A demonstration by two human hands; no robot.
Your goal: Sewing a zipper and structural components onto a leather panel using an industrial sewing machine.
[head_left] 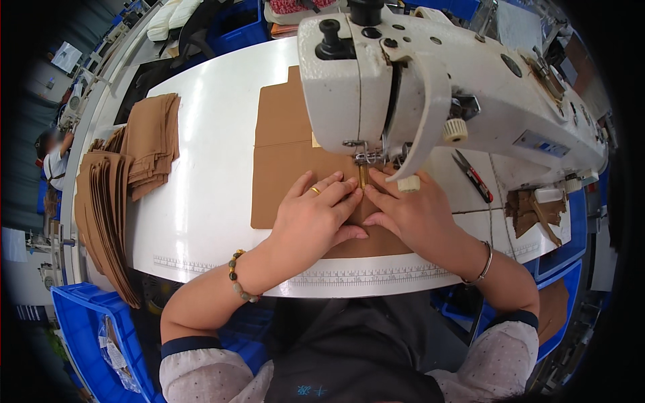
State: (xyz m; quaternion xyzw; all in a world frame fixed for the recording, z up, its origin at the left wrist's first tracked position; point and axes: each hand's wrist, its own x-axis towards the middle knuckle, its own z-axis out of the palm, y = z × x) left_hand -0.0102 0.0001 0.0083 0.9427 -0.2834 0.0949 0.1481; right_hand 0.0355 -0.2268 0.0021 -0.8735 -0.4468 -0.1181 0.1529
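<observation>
A brown flat panel (282,188) of leather or fabric lies on the white sewing table, partly under the white sewing machine (453,87). My left hand (316,218) rests on the panel with fingers spread and slightly bent, left of a narrow gold-coloured strip (362,176) just below the presser foot (368,158). My right hand (410,211) lies on the panel to the right of the strip, fingers extended toward it, partly behind the machine's white finger lift. What exactly lies beneath my fingertips is hidden.
Stacks of brown pieces (101,201) sit at the table's left. Red-and-black snips (474,176) and brown scraps (531,215) lie at the right. Blue bins (80,316) flank the table (195,188). A ruler runs along its front edge. Another person (55,158) works far left.
</observation>
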